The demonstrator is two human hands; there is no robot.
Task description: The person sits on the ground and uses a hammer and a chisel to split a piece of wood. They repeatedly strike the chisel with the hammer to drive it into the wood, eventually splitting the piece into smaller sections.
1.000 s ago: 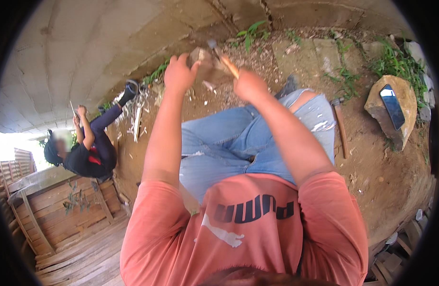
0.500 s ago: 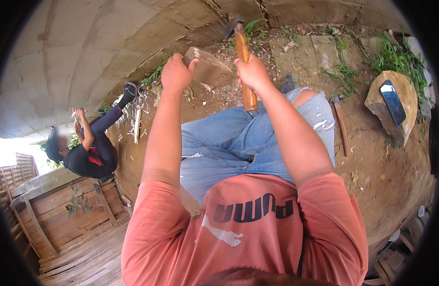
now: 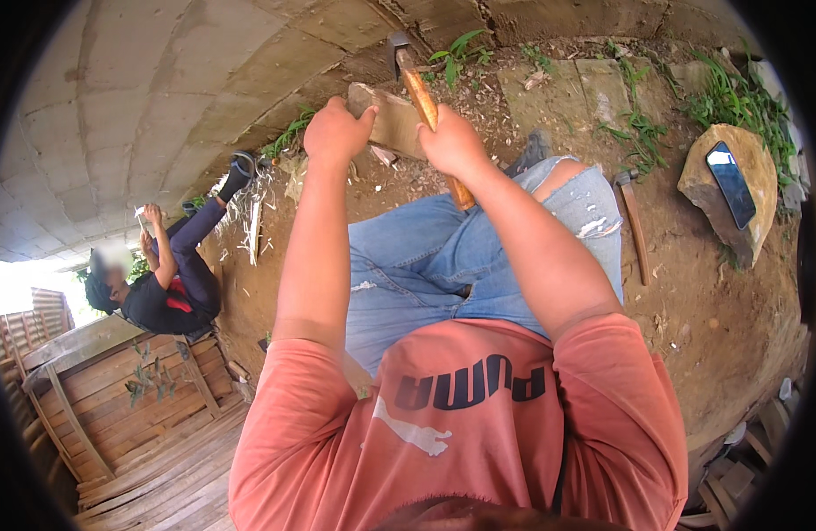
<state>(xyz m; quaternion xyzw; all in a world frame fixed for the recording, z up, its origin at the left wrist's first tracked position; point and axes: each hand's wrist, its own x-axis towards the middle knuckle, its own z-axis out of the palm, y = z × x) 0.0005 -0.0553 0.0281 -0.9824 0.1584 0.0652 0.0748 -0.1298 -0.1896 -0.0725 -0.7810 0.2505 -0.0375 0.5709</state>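
Note:
My left hand (image 3: 335,133) is closed on the near left side of a brown rough block (image 3: 392,119), thumb along its edge. Whether the block is stone or wood I cannot tell. In my right hand (image 3: 452,142) is a hammer (image 3: 416,87), gripped around its wooden handle. Its dark metal head points up and to the left, beyond the block's far edge. The handle passes in front of the block's right end, and its butt shows below my right hand, over my jeans (image 3: 408,252).
Right of my leg, a second hammer (image 3: 634,226) lies on the dirt. Beyond it a phone (image 3: 731,186) rests on a large rock (image 3: 698,177). At the left a person (image 3: 169,305) sits holding something thin and pale. A concrete wall (image 3: 204,71) runs along the far side.
The hammer has tilted left, its head swinging left over the block's far side. My right hand has shifted slightly left and down; my left hand and the block have moved slightly right.

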